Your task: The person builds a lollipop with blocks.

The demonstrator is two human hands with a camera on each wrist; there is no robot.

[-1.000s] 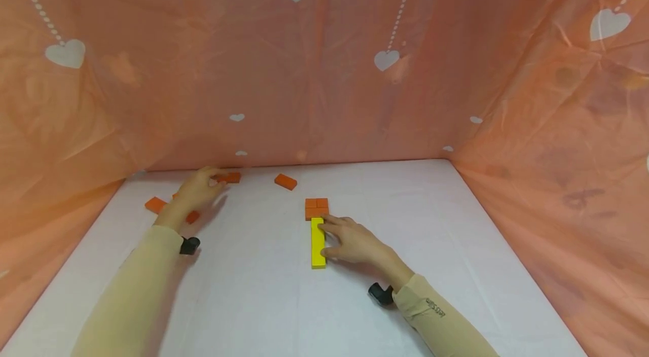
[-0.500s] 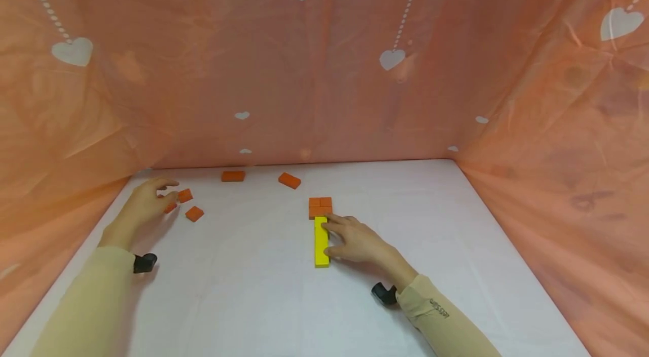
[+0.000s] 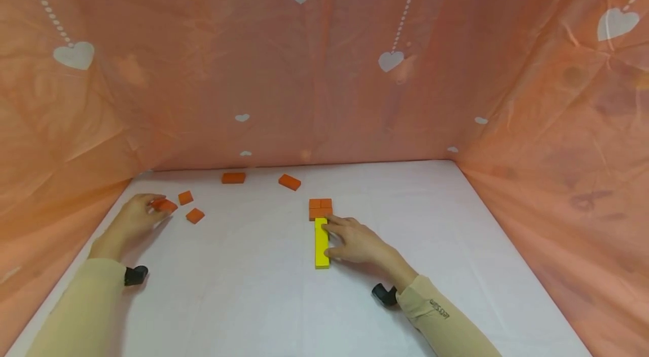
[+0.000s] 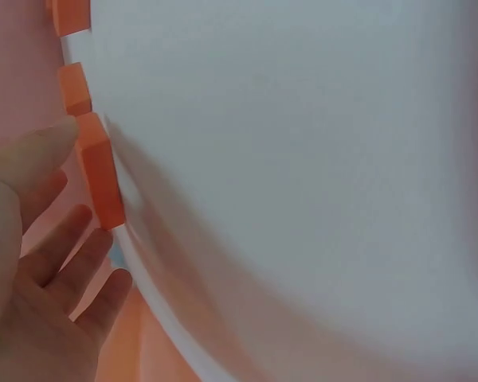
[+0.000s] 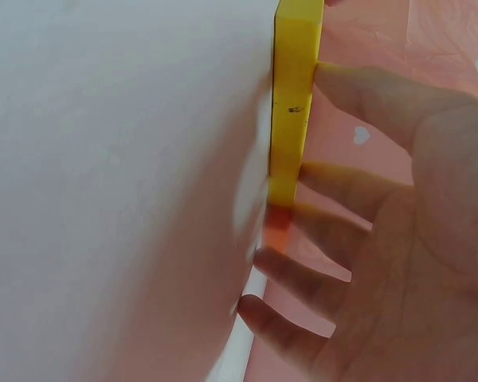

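Note:
In the head view, my left hand (image 3: 133, 219) has thumb and finger at either side of an orange rectangular block (image 3: 165, 205) at the table's left. The left wrist view shows the thumb at one end of this orange block (image 4: 102, 175), the other fingers spread behind it. My right hand (image 3: 357, 241) touches the right side of a long yellow block (image 3: 321, 244) with thumb and fingertips, its fingers fairly straight in the right wrist view. The yellow block's far end meets a square group of orange blocks (image 3: 320, 205), set edge to edge.
Two small orange blocks, one farther back (image 3: 185, 197) and one nearer (image 3: 195, 215), lie right of the left hand. Two longer ones, a left block (image 3: 233, 178) and a tilted right block (image 3: 289, 182), lie near the back edge. An orange heart-patterned curtain (image 3: 324, 92) encloses the white table (image 3: 243, 295).
My left hand has left the orange block near the back edge, moving left and toward me to another orange block. The right hand has stayed at the yellow block.

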